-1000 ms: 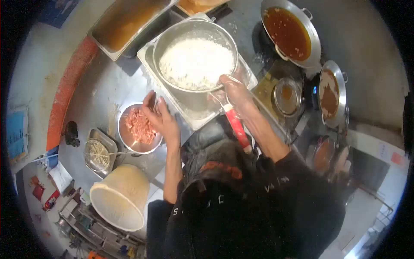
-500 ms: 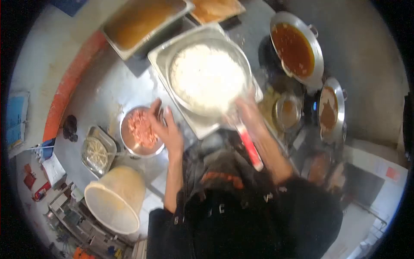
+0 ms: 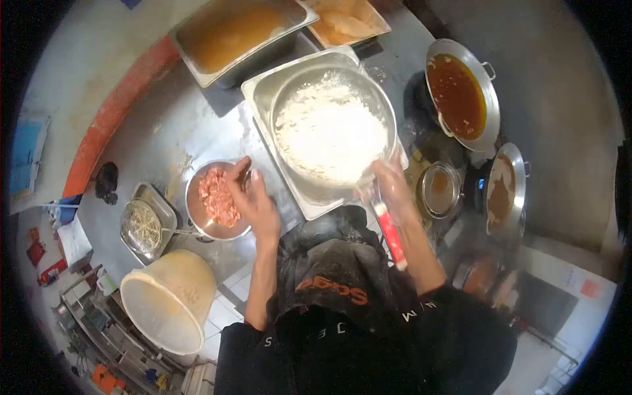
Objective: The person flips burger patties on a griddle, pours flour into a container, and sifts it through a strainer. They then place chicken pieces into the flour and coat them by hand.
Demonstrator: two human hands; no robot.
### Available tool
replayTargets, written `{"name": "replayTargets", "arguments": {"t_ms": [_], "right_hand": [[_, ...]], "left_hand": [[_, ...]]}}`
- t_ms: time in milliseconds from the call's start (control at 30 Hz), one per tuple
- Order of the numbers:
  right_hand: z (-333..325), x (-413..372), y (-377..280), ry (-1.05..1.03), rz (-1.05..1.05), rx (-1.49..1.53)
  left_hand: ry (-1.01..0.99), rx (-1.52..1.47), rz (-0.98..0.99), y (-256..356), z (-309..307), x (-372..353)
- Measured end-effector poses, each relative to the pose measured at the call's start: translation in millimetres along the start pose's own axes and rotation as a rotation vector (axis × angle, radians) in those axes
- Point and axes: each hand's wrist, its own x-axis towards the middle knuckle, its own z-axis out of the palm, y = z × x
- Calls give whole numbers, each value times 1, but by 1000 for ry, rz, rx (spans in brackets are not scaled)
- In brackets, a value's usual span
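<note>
My left hand [image 3: 257, 207] is open, its fingers apart over the right edge of a steel bowl [image 3: 192, 197] of raw meat pieces [image 3: 218, 201]. My right hand [image 3: 393, 191] is closed at the near right rim of a large round metal bowl [image 3: 284, 99], around the metal shaft of a utensil with a red handle [image 3: 391, 236]. That handle points back toward my body; its far end is hidden by the hand. White flour [image 3: 332, 135] fills much of the large bowl, which rests in a square steel pan [image 3: 255, 92].
Behind stand a deep steel pan [image 3: 197, 71] of brownish liquid and a tray [image 3: 383, 27] of orange-brown food. Two woks [image 3: 490, 125] [image 3: 520, 184] and a small strainer [image 3: 440, 189] are at right. At left are a wire skimmer [image 3: 143, 225] and a plastic bucket [image 3: 197, 283].
The view has shifted slightly, so the worktop things appear lower and further right. My right hand remains by the large bowl's rim; my left hand still hovers open by the meat bowl.
</note>
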Motion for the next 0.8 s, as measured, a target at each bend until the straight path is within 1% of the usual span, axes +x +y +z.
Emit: {"name": "replayTargets", "arguments": {"t_ms": [33, 67, 100, 133, 167, 200, 233, 300, 333, 367, 400, 433, 467, 500, 533, 567, 600, 633, 667, 700, 733, 767, 800], "right_hand": [[-10, 25, 19, 0, 24, 4], [-29, 59, 55, -47, 147, 26], [-38, 67, 81, -95, 266, 60], [-5, 12, 36, 124, 131, -95], [6, -8, 5, 100, 53, -6], [7, 6, 2, 113, 32, 3], [9, 10, 10, 134, 48, 20], [-2, -24, 32, 183, 135, 10], [0, -26, 34, 195, 129, 16], [3, -2, 20, 182, 52, 17], [4, 13, 12, 137, -26, 56], [6, 18, 16, 95, -69, 103], [-6, 55, 43, 34, 65, -4], [-26, 72, 74, -8, 230, -117], [-15, 37, 44, 40, 279, -262], [-1, 29, 19, 34, 223, -260], [11, 16, 3, 96, 25, -55], [16, 8, 0, 151, -128, 156], [2, 28, 24, 196, -33, 34], [-12, 44, 40, 141, 186, -159], [-25, 18, 47, 65, 261, -81], [-28, 23, 38, -46, 251, 4], [-20, 28, 29, 21, -35, 71]], "left_hand": [[-6, -1, -26, -3, -2, -6], [-33, -33, -97, 8, 2, -9], [-63, -61, -162, 21, 3, -8], [-70, 43, -78, 17, -2, -12], [-57, 18, -23, 5, -3, -9], [-49, 1, -28, 2, 2, -6], [-55, 11, -58, 0, -4, -10], [-102, -65, -188, 19, 1, -14], [-108, 4, -120, 20, -1, -14], [-90, -26, -67, 16, 7, -1], [-50, -43, -65, 10, 7, -4], [-18, -35, -87, 3, 0, -11], [-9, -62, -85, -5, 4, -10], [-34, -46, -141, 12, 5, -13], [-35, 73, -138, 15, -8, -29], [5, 146, -58, 11, -3, -19], [29, 114, -8, 10, 5, -9], [25, -26, -149, 10, 3, -14], [6, -139, -312, 10, -7, -24], [-20, -6, -223, 12, -3, -27], [-49, 36, -247, 16, -9, -44], [-50, 43, -191, 14, -2, -33], [-27, 6, -130, 11, 11, -16]]}}
